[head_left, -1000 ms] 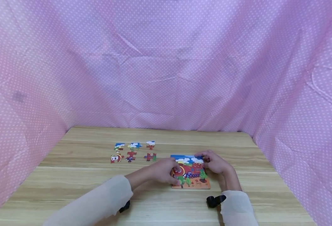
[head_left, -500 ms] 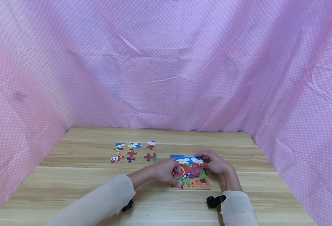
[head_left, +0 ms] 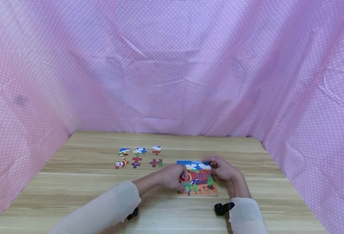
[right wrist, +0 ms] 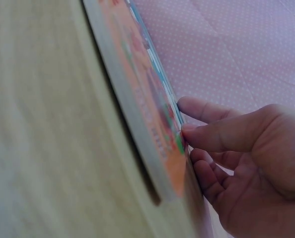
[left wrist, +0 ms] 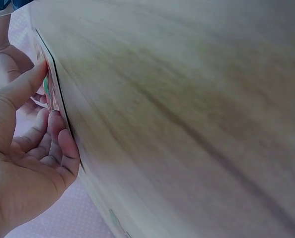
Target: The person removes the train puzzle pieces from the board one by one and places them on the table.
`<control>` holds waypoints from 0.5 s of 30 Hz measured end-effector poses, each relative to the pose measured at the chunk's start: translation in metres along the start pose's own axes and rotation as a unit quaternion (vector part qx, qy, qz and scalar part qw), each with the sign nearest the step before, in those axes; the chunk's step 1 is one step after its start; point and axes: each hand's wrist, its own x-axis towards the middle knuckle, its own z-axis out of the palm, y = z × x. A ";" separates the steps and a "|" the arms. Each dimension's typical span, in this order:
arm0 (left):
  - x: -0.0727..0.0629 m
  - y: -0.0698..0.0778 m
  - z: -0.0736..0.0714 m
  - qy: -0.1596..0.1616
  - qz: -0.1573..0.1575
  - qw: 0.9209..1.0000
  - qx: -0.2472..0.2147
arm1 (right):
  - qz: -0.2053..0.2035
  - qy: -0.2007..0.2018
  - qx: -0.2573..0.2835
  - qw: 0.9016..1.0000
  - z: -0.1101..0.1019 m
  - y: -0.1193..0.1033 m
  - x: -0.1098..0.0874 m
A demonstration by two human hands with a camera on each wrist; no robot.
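A jigsaw puzzle board (head_left: 199,188) lies flat on the table, its picture a red train under a blue sky with green trees. My left hand (head_left: 172,177) is at its left side, fingers curled, with the thumb low on the board and the fingertips on the red part. Whether a loose piece sits under those fingertips cannot be seen. My right hand (head_left: 222,167) holds the far right corner, index finger along the top edge and thumb on the right edge. In the right wrist view, that thumb (right wrist: 202,135) touches the board's side.
Several loose puzzle pieces lie in two rows left of the board, among them a piece with eyes (head_left: 120,164), a cloud piece (head_left: 156,149) and a red-green piece (head_left: 156,162). Pink dotted cloth (head_left: 172,81) hangs around the wooden table (head_left: 248,149).
My left hand has shifted very slightly at the board's left edge. The right hand, the board and the loose pieces stay where they were.
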 end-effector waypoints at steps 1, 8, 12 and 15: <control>0.000 0.000 0.001 0.001 -0.002 1.000 -0.001 | 0.000 0.000 0.001 1.000 0.000 0.000 0.000; 0.001 0.001 0.002 0.003 -0.008 1.000 -0.004 | 0.010 -0.001 0.004 1.000 -0.001 -0.002 -0.001; 0.000 0.001 0.001 0.001 -0.004 1.000 -0.014 | 0.007 -0.007 -0.009 1.000 -0.004 -0.007 -0.001; 0.000 0.001 0.000 -0.001 -0.009 1.000 -0.016 | -0.014 -0.019 -0.024 0.999 -0.007 -0.012 -0.002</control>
